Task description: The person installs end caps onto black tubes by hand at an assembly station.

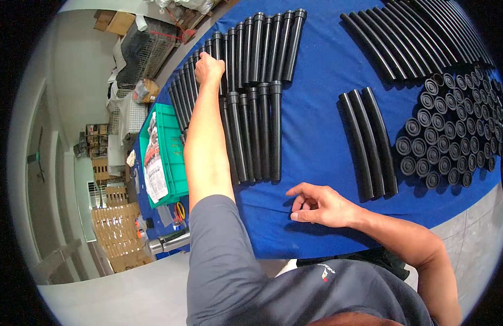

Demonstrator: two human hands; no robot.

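My left hand [209, 68] reaches far forward into a row of black tubes with capped ends [256, 49]. Its fingers are closed around the upper part of one black tube, most of which the hand and forearm hide. My right hand [325, 205] hovers low over the blue cloth [316, 146], fingers loosely curled and apart, with nothing in them. Between the hands lies a second, nearer row of capped black tubes [276, 130]. Three plain black tubes [368, 142] lie side by side beyond my right hand.
A stack of black tubes [450, 127] shows its round ends at the right; more plain tubes [398, 41] lie behind. At the left edge stand a green crate [173, 155] with newspaper [154, 163] and yellow-handled scissors [179, 213]. Cardboard and shelving stand further left.
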